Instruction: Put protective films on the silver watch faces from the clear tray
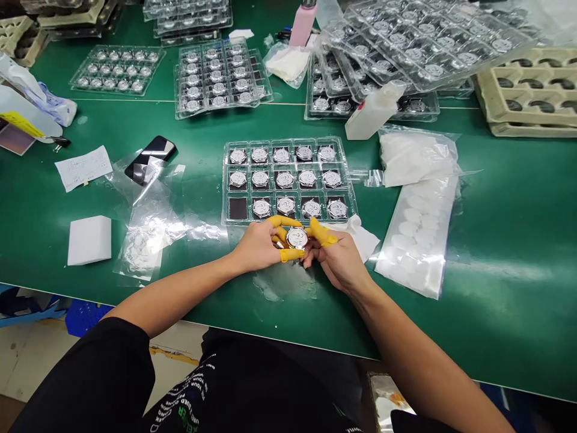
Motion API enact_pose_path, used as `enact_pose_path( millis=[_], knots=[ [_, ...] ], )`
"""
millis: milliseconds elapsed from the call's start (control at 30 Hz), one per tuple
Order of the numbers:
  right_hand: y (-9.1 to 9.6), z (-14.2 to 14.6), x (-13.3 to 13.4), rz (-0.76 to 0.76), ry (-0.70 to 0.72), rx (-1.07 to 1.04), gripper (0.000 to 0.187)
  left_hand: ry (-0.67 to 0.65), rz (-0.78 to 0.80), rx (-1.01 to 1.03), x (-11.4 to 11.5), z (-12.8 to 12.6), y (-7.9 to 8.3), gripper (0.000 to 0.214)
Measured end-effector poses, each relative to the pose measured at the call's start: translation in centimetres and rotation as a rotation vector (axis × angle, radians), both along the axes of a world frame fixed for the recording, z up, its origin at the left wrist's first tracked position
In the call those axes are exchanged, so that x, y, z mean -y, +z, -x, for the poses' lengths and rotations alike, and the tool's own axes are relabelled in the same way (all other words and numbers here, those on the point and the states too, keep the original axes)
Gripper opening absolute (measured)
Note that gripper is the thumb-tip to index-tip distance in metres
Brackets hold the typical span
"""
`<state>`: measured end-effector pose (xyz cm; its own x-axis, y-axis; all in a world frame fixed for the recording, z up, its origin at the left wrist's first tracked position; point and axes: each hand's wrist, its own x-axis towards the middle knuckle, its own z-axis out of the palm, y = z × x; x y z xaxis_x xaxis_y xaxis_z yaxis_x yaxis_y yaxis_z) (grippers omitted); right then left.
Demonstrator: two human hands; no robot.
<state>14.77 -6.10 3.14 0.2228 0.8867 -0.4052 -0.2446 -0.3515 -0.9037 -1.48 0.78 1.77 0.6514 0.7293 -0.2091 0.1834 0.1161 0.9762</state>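
A round silver watch case (296, 238), with its printed back facing up, is held just in front of the near edge of a transparent plastic tray (224, 180). My left hand (258, 245) grips it from the left, yellow finger cots on the thumb and fingers. From the other side, my right hand (339, 257), also in yellow finger cots, is closed at its right edge. Similar watch cases (284, 180) sit in the tray's compartments, backs up. The front-left compartment (238, 208) shows only its dark base. A crumpled white cloth or tissue (363, 239) lies partly behind my right hand.
On the right lie plastic bags of white discs (417, 231); a white bottle (374, 114) leans behind them. Stacked watch trays (216, 78) and pulp trays (532, 123) line the back. Leftward are a phone (155, 153), a paper slip (83, 168), a white block (89, 240) and plastic film (146, 234).
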Motion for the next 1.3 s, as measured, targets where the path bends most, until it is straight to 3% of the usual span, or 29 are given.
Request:
enact_pose_path(
  millis=[100, 367, 567, 767, 867, 1000, 1200, 1300],
  knots=[
    [0.4, -0.4, 0.0, -0.039, 0.036, -0.062, 0.060, 0.023, 0.014, 0.007, -0.1, 0.0, -0.2, 0.063],
    [-0.9, -0.6, 0.4, -0.075, 0.081, 0.211, 0.045, 0.021, -0.024, 0.014, -0.1, 0.0, -0.6, 0.058],
    [-0.7, -0.7, 0.5, -0.090, 0.056, 0.017, 0.047, 0.045, -0.003, 0.037, -0.1, -0.1, -0.5, 0.059],
    [-0.9, 0.1, 0.5, -0.055, -0.013, 0.092, 0.029, 0.053, -0.060, 0.014, 0.2, 0.0, -0.7, 0.056],
    [-1.0, 0.5, 0.4, -0.132, -0.073, 0.130, 0.038, 0.062, -0.094, 0.000, 0.3, 0.1, -0.5, 0.055],
    [-0.8, 0.6, 0.1, -0.067, -0.147, 0.022, 0.037, 0.041, -0.036, -0.005, 0.2, 0.0, -0.1, 0.057],
    [-0.2, -0.3, 0.0, -0.053, -0.064, -0.147, 0.055, 0.074, 0.001, 0.018, 0.1, 0.0, -0.2, 0.060],
    [-0.5, -0.6, 0.3, -0.055, -0.025, -0.086, 0.047, 0.078, -0.006, 0.030, 0.1, -0.1, -0.7, 0.059]
  ],
)
